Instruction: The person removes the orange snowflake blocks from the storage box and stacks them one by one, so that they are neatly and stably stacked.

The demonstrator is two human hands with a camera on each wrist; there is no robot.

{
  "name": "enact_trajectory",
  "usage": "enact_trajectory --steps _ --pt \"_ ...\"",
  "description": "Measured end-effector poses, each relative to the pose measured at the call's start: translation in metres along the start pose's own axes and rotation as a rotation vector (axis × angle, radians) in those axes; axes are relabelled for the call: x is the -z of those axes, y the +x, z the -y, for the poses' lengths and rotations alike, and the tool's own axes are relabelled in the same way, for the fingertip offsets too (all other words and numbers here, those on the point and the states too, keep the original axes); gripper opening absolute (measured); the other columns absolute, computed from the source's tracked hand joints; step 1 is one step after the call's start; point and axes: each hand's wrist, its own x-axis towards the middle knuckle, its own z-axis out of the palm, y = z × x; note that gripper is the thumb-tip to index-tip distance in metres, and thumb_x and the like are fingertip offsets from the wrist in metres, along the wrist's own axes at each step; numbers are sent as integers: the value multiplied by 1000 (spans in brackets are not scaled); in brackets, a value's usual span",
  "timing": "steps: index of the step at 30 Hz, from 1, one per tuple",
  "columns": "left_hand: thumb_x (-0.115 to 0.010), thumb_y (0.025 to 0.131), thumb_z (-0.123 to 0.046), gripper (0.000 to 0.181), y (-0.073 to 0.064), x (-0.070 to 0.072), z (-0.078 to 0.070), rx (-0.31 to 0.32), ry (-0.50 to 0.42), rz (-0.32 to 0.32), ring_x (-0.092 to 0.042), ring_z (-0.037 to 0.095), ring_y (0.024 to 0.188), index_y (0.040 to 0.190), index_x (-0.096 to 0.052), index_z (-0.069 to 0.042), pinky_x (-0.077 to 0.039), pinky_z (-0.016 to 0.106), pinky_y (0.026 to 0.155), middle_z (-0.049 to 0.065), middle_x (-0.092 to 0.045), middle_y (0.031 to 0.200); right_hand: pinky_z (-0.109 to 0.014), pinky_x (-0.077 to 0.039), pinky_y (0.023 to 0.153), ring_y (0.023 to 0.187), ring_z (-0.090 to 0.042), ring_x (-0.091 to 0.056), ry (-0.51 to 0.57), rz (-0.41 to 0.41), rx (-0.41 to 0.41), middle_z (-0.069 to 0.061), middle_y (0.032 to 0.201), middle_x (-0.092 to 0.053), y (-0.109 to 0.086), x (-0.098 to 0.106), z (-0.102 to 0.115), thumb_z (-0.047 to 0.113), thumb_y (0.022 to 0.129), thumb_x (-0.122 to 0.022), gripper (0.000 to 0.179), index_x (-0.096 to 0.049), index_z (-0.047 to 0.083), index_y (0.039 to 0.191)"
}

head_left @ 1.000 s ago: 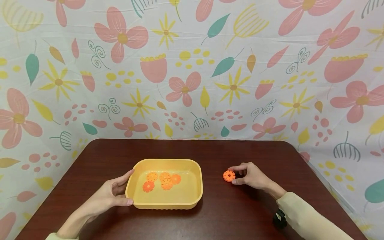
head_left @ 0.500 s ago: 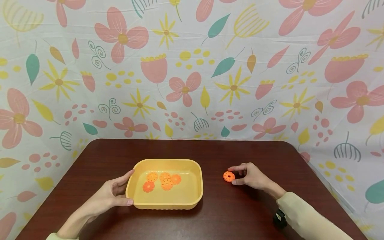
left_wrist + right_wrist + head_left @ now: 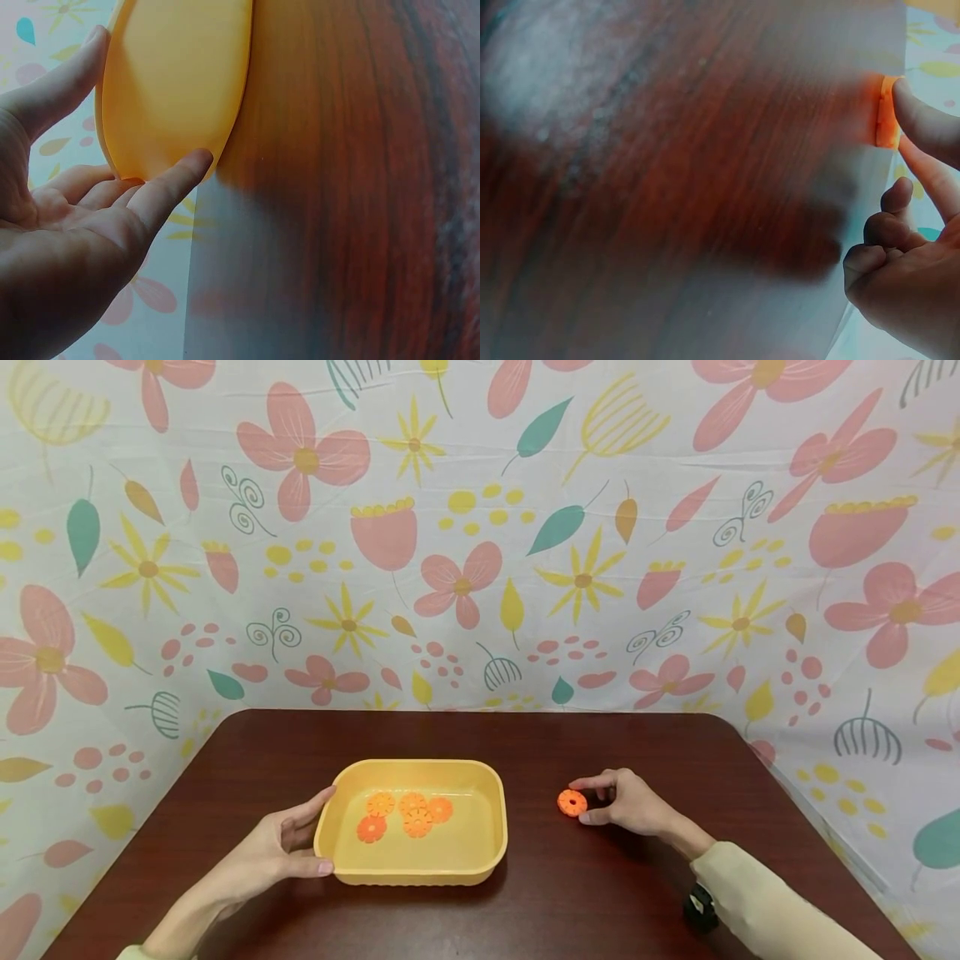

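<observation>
A yellow plastic tray (image 3: pixel 411 864) with rounded corners sits left of the table's middle. My left hand (image 3: pixel 262 852) holds its left end between thumb and fingers; in the left wrist view the fingers (image 3: pixel 180 176) lie against the tray's end wall. Several orange notched discs (image 3: pixel 371 828) lie flat inside, some overlapping. To the right of the tray, my right hand (image 3: pixel 637 802) pinches an orange notched disc (image 3: pixel 572 803) by its edge, thumb and index finger on it, at the tabletop. From the side it looks layered (image 3: pixel 887 112); I cannot tell how many discs it is.
The dark red-brown wooden table (image 3: pixel 525 918) reaches back to a floral cloth (image 3: pixel 465 527). A black band (image 3: pixel 700 907) is on the right wrist, below a pale sleeve (image 3: pixel 765 893).
The disc under the right fingers has shifted very slightly. Both hands and the tray otherwise stay where they were; the head view has tipped a touch.
</observation>
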Motion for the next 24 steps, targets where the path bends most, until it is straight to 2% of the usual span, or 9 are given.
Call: enact_trajectory --steps 14,24 --pt "-76 93 4 99 0 -1 -1 -2 2 0 -50 46 139 168 -11 0 -57 41 96 31 -11 169 -28 -34 62 75 -19 -45 -33 8 17 -7 79 -52 0 3 6 15 81 -92 50 -76 2 127" --pt "-77 92 3 99 1 0 0 -9 7 -6 -46 46 142 168 -14 -2 -56 40 97 30 -14 170 -27 -36 61 76 -22 -47 -12 26 35 -9 82 -55 5 2 31 18 82 -93 50 -77 4 127"
